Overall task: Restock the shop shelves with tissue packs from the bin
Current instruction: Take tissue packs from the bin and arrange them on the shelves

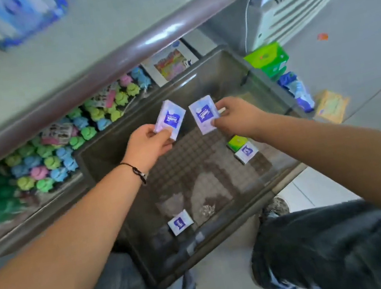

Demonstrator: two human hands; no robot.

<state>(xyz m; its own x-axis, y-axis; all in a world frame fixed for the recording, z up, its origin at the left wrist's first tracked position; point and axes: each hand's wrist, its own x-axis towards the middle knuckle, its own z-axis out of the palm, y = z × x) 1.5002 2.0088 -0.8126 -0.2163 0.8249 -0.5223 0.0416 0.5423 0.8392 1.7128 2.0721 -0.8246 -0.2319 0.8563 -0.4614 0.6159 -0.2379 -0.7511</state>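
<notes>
Shop shelves [94, 67] fill upper left; grey bin [199, 86] at centre on floor. Left hand [148, 144] fingers grasp lilac tissue pack [170, 120], right hand [235, 116] fingers pinch second pack [203, 115], both above bin. Blue labels blurred, unreadable. Three small packs lie inside bin.

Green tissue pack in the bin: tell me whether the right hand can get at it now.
Probably not yet: the green tissue pack lies uncovered just below the right hand, but that hand already pinches a purple tissue pack.

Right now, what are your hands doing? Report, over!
Left hand grips one tissue pack, right hand another, both above the bin. Three packs left inside. Nothing in the way.
</notes>
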